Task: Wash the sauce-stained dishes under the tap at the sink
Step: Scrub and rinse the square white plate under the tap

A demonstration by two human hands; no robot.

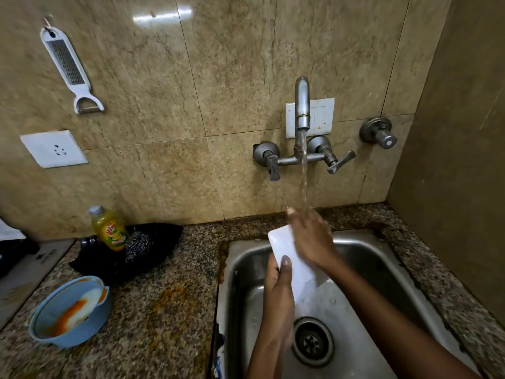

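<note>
We look down at a steel sink (pixel 363 258) set in a speckled granite counter (pixel 175 310), with water running in a thin stream from the wall tap (pixel 302 105). Over the basin we hold a white rectangular dish (pixel 284 242), tilted, its far end up near the stream. Our left hand (pixel 278 283) grips the dish's lower left edge, thumb curled over the face and fingers behind. Our right hand (pixel 311 239) lies across the upper face with fingers fairly straight, apparently rubbing it where the water lands; we cannot tell whether any fingertip hooks the far edge. The dish looks stiff, thin and light, and we judge it slick when wet and likely breakable against the steel, so a pinch across an edge, as the left hand has it, seems the safest hold. On the counter at left, well apart from the sink, sits a blue bowl (pixel 49 332) with a white dish (pixel 84 305) inside, both smeared orange and not yet washed. Behind them stand a yellow soap bottle (pixel 110 231) and a steel scrubber (pixel 139 244).
</note>
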